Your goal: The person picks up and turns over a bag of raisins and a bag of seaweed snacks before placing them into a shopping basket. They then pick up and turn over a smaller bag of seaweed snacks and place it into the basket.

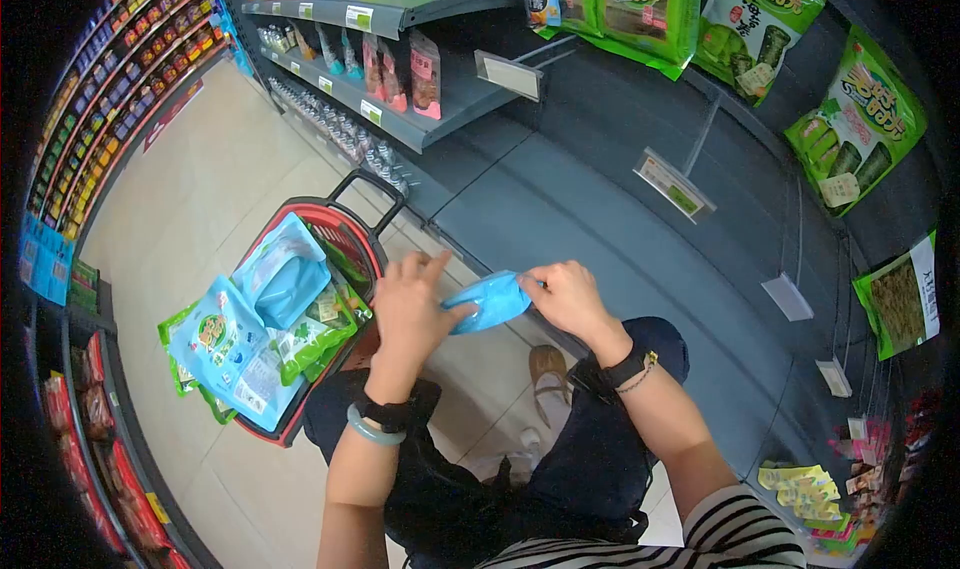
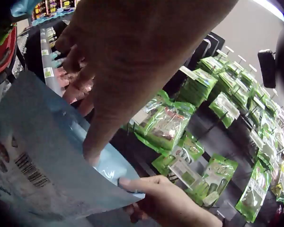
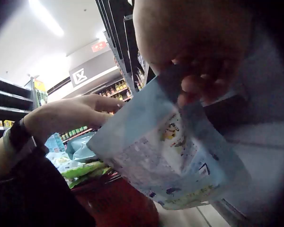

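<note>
A light-blue printed pouch (image 1: 490, 304) hangs in front of the person's knees. Its right corner is pinched between thumb and fingers of the right hand (image 1: 570, 299). At the pouch's left end is the left hand (image 1: 408, 309), its fingers spread and its thumb touching the upper edge. In the left wrist view that thumb lies against the pouch (image 2: 38, 156) just inside the top edge, while the other fingers extend past it. The right wrist view shows the printed face of the pouch (image 3: 156, 146), with a cartoon figure on it.
Left of the legs stands a red basket (image 1: 377, 254) with a black handle (image 1: 360, 184), heaped with blue pouches (image 1: 225, 344) and green packs (image 1: 310, 344). Grey shelving (image 1: 460, 119) runs ahead. Green seaweed packs (image 1: 860, 119) hang from hooks on the right.
</note>
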### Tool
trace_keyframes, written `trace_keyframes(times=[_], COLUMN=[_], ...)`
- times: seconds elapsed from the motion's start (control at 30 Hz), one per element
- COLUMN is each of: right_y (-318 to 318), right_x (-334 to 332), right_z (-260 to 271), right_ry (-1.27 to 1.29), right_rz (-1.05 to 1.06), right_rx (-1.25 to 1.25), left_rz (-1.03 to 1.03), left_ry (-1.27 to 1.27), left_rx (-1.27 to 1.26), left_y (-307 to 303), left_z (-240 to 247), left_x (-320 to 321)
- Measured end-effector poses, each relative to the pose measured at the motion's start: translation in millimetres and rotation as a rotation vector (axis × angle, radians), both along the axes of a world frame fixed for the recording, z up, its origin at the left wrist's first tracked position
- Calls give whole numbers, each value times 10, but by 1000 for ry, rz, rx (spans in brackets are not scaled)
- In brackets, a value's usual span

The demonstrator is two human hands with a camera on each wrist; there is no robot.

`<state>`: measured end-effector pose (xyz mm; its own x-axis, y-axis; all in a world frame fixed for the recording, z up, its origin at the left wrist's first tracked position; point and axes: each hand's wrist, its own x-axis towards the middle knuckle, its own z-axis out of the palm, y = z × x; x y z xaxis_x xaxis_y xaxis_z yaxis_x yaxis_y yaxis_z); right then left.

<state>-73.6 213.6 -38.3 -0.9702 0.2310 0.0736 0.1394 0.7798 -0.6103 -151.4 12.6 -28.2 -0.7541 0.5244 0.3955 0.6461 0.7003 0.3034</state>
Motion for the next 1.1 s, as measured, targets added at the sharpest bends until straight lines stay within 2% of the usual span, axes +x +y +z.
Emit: trace_keyframes(times=[0.1, 0.17, 0.23, 0.33, 0.47, 0.53, 0.57, 0.63, 0.7, 0.77, 1.0, 1.1], right_y=[-25, 17, 80, 189, 210, 135, 88, -18, -96, -140, -154, -119], right_x=[-1, 0, 18, 50, 83, 100, 102, 93, 82, 65, 59, 52], right_z=[-73, -105, -15, 106, 94, 73, 53, 14, 11, 13, 31, 22], right_ry=[32, 67, 83, 47, 50, 116, 116, 112, 138, 171, 217, 260], right_rz=[68, 117, 119, 51, 38, 71, 68, 132, 162, 124, 123, 62], right_rx=[41, 51, 36, 15, 61, 41, 40, 38, 17, -68, -122, -265], left_rz=[-90, -112, -76, 11, -44, -227, -230, -240, -233, -215, -164, -200], left_ry=[2, -116, -205, -468, -283, -155, -154, -254, -242, -368, -355, -315], left_rx=[-18, -84, -127, -116, -139, 25, 23, 171, 174, 107, 27, 85], left_y=[98, 110, 78, -7, -5, 67, 123, 257, 318, 347, 431, 431], left_z=[-168, -230, -221, -254, -262, -254, -253, -251, -259, -271, -315, -295], left_x=[81, 99, 47, -76, -9, 68, 107, 190, 204, 189, 179, 166])
